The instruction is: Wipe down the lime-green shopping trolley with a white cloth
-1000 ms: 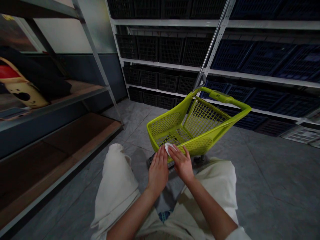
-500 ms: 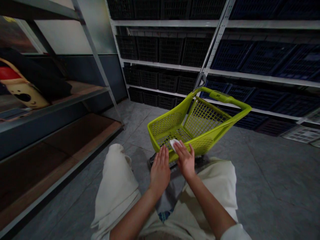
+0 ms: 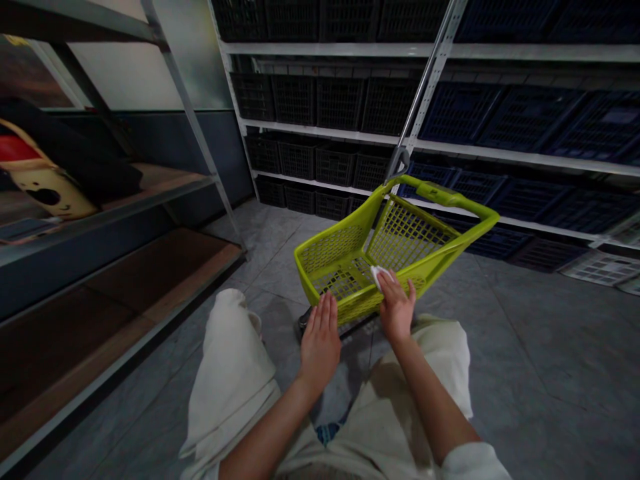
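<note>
A lime-green plastic shopping cart with mesh sides stands on the floor in front of my knees. My left hand holds its near left corner, fingers laid over the rim; the thumb is hidden. My right hand presses a small white wipe or cloth against the near long rim, with the fingers bent over the top edge. No goods show inside the basket.
Shelving with black crates and blue crates lines the far wall. A metal pole rises behind the cart. To the left, a wood-decked rack holds a cartoon-faced bag. Grey floor tiles lie around.
My right hand has slid the white wipe to the right along the near rim, away from my left hand. The left hand has stayed at the corner.
</note>
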A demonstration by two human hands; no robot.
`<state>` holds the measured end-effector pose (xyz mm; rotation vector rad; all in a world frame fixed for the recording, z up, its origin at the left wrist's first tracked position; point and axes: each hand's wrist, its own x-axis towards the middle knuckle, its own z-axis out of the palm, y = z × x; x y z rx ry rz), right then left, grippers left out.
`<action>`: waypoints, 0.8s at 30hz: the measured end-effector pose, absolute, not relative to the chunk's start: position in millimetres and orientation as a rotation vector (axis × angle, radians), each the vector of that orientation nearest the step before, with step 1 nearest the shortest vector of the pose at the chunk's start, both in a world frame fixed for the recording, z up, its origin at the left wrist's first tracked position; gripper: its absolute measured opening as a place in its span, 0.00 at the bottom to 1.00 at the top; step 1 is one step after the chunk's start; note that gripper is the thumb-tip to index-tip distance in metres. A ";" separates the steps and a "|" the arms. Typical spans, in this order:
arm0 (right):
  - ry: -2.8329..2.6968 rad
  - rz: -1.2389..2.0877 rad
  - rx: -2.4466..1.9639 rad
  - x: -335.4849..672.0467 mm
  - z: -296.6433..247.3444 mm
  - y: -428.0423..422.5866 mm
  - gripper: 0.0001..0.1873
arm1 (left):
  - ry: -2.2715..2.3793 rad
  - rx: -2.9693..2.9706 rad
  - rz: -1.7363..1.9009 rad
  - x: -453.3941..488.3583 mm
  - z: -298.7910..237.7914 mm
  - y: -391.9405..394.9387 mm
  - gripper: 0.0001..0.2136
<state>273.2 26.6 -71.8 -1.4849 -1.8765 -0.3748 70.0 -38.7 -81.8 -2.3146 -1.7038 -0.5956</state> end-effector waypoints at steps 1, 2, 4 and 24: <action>-1.913 -0.354 -1.453 256.5 -73.9 19.3 0.42 | -1.706 -2.310 -0.607 70.8 -82.2 -38.5 0.39; -1.974 -0.332 -1.396 239.8 -75.6 11.7 0.42 | -1.703 -2.308 -0.619 71.3 -82.3 -38.3 0.40; -2.104 -0.295 -1.274 214.7 -77.0 -0.8 0.43 | -1.696 -2.305 -0.636 71.1 -82.0 -37.6 0.40; -2.198 -0.291 -1.221 212.8 -76.3 -8.7 0.42 | -1.692 -2.330 -0.629 74.0 -79.1 -38.0 0.38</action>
